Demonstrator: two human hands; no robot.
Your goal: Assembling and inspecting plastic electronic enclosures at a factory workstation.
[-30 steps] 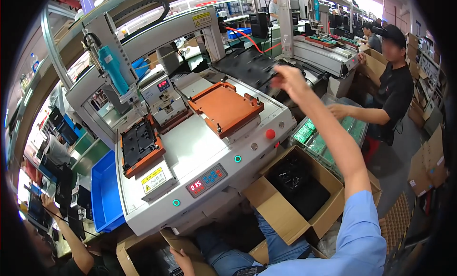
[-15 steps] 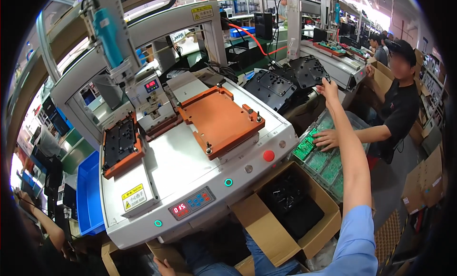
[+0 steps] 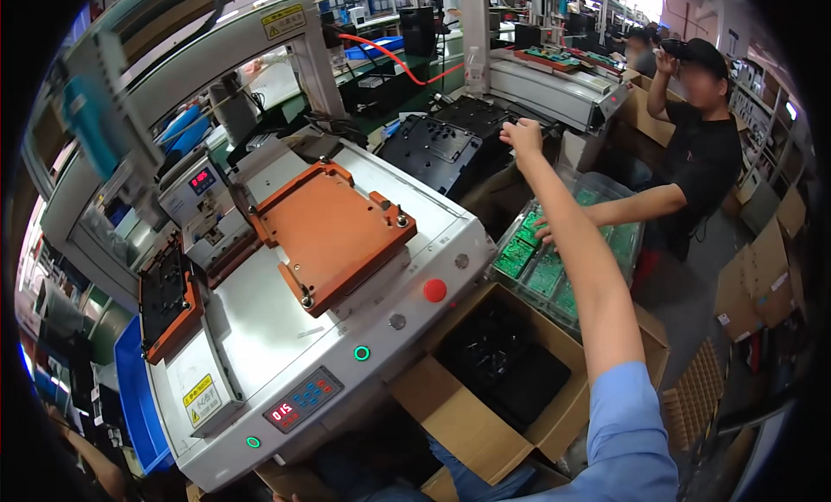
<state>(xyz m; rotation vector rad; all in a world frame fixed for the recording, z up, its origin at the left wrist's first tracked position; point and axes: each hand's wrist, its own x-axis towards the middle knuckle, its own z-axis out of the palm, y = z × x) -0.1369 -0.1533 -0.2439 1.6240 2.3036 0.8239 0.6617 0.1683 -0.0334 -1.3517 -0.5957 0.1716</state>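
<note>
My right hand (image 3: 522, 140) reaches far forward, its fingers curled beside the right edge of a black plastic panel (image 3: 476, 112). Whether they grip that panel's edge or something small cannot be made out. Another black panel (image 3: 431, 147), dotted with small posts, lies in front of it, beside the machine. Of my left hand (image 3: 284, 498) only a sliver shows at the lower edge; its fingers are hidden. On the white machine, an orange fixture (image 3: 333, 221) holds no panel, while a smaller orange fixture (image 3: 192, 299) at left carries a black part (image 3: 164, 290).
An open carton (image 3: 450, 407) of black parts stands below my right forearm. Behind the forearm is a clear tray (image 3: 619, 186) of green circuit boards (image 3: 514, 258), touched by a co-worker's hand (image 3: 544, 229). A red button (image 3: 434, 290) is on the machine's front; a blue bin (image 3: 130, 389) stands left.
The view has turned right. The black panel tilted up in my right hand before now lies flatter, my fingers at its edge. The co-worker's other hand has risen to the cap.
</note>
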